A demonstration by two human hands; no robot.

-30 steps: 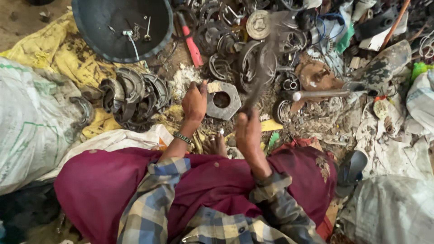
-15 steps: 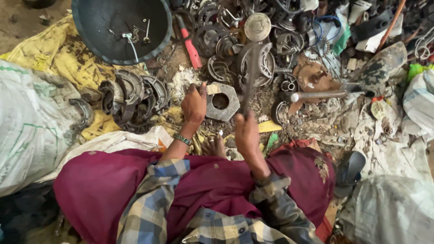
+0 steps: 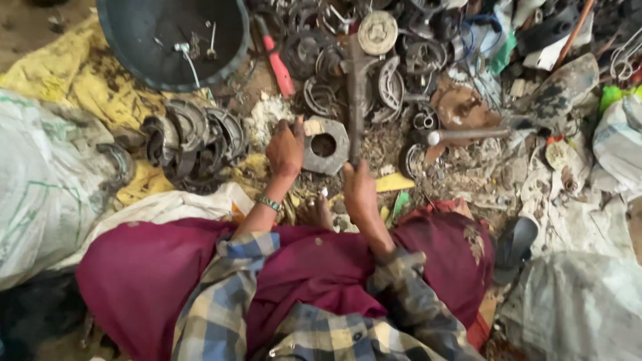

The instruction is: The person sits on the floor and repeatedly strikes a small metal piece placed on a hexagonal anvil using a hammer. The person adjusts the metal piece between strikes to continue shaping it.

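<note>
On the littered ground before the person's knees, a flat metal plate with a round hole (image 3: 325, 145) — left hand (image 3: 285, 148) gripping its edge. Right hand (image 3: 359, 189) closed round a hammer (image 3: 356, 93) handle, head resting beyond the plate. Scrap rings (image 3: 194, 137) heaped left; dark basin (image 3: 175, 39) nearly bare — sorting looks barely begun.

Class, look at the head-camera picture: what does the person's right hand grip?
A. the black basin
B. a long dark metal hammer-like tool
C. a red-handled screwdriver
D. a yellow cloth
B: the right hand is closed round the handle of the long dark metal tool, which reaches up into the scrap.
</note>
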